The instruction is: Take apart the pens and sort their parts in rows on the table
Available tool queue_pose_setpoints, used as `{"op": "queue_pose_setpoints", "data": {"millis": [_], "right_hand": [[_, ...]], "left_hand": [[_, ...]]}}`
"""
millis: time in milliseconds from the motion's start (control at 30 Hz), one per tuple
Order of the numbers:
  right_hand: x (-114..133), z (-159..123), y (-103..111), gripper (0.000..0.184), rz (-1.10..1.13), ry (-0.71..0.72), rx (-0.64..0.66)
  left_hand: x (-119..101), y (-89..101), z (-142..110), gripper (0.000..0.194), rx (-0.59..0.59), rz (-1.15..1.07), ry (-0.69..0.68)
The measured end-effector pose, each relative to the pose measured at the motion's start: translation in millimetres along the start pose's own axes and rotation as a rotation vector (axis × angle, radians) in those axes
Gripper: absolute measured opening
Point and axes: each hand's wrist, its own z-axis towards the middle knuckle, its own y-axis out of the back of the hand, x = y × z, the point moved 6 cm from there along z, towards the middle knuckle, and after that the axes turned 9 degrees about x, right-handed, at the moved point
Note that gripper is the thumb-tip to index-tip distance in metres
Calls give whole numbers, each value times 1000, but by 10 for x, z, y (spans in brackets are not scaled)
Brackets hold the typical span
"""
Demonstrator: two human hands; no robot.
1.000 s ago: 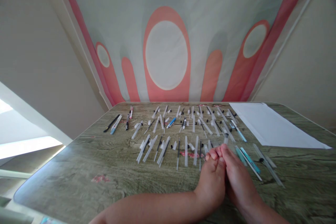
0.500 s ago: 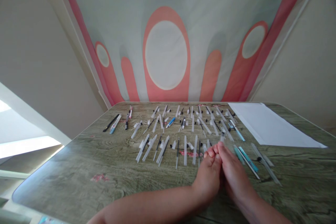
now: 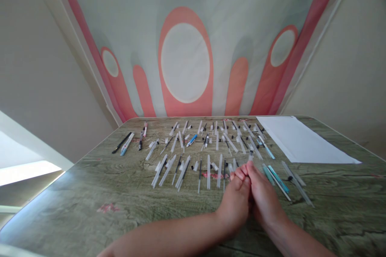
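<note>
Close together over the right front of the table are my left hand (image 3: pixel 234 200) and my right hand (image 3: pixel 264 193), their fingers meeting. A short translucent pen barrel (image 3: pixel 251 156) with a dark end sticks up past my right fingertips, which are closed on it; its lower part is hidden. My left fingers are curled against the right hand, and what they hold cannot be seen. Just left of the hands lie clear barrels (image 3: pixel 219 170) and dark refills (image 3: pixel 199 174). On the right are teal pen pieces (image 3: pixel 279 178) and a long clear barrel (image 3: pixel 297 182) with a black piece.
Rows of clear barrels, refills and small caps (image 3: pixel 196 165) spread across the wooden table (image 3: pixel 144 217). A blue pen (image 3: pixel 191 140) lies among them. Several pens, including a black one (image 3: pixel 121 143), are at the left. White paper (image 3: pixel 304 140) covers the back right.
The view has shifted slightly, so the table and its things appear a little further left. My hands stay pressed together, with the dark-ended barrel still poking up from them.
</note>
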Motion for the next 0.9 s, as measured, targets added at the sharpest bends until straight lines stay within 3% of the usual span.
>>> {"op": "queue_pose_setpoints", "data": {"millis": [200, 467, 600, 700, 800, 900], "right_hand": [[-26, -14, 60, 37, -28, -2, -28], [-19, -20, 60, 37, -77, 11, -48], [35, 16, -3, 36, -110, 34, 25], [90, 37, 11, 33, -205, 23, 17], [110, 45, 64, 34, -328, -45, 2], [100, 51, 102, 38, -326, -100, 18]], "left_hand": [[-40, 23, 15, 33, -44, 92, -181], [-89, 5, -37, 34, -45, 134, -253], [13, 48, -8, 35, -31, 12, -88], [63, 57, 42, 37, 64, -97, 66], [-33, 97, 79, 35, 114, -102, 83], [-149, 110, 79, 20, 212, -100, 110]]}}
